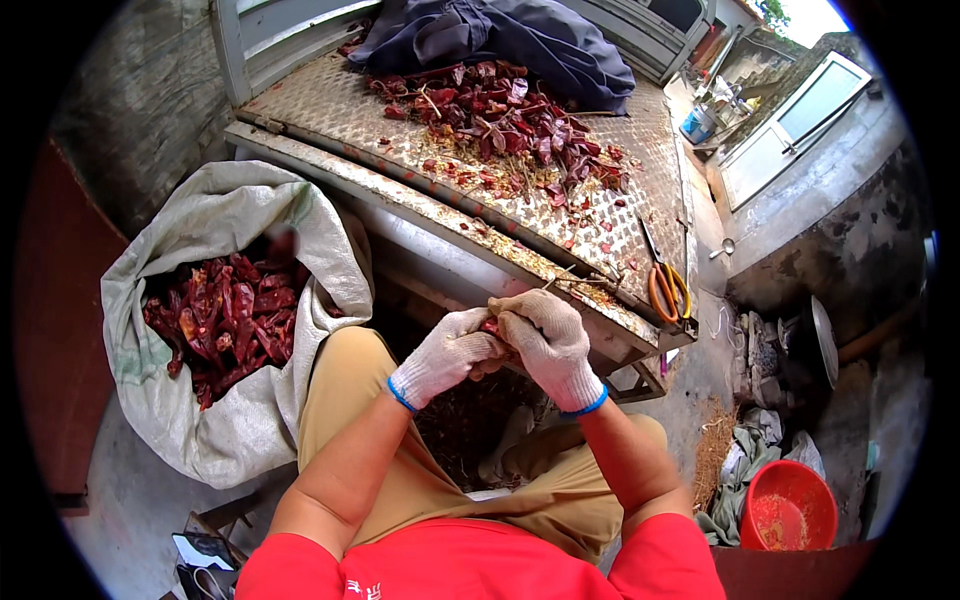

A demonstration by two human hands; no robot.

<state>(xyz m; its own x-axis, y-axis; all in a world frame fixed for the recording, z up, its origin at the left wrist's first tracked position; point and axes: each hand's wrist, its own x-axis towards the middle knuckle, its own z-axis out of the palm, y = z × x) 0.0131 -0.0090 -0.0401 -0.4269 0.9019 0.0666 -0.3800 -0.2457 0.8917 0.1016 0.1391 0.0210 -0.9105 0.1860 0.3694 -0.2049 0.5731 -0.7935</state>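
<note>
Both my hands wear white knit gloves with blue cuffs and meet above my lap, just off the edge of the metal truck bed [560, 262]. My left hand [452, 350] is closed around a dried red chili [489, 326], of which only a small part shows between the gloves. With fingers bent and pinched, my right hand [548, 338] grips at the same chili from the other side. A heap of dried red chilies [500, 120] with seeds and stem bits lies on the truck bed. To my left, an open white woven sack [215, 440] holds many more dried chilies [235, 310].
Scissors with orange handles [668, 290] lie at the bed's right corner. Dark cloth [500, 40] covers the heap's back. A red plastic basin [790, 507] stands at lower right, near crumpled bags [750, 450] and a broom head [714, 450]. A white door [795, 125] is at far right.
</note>
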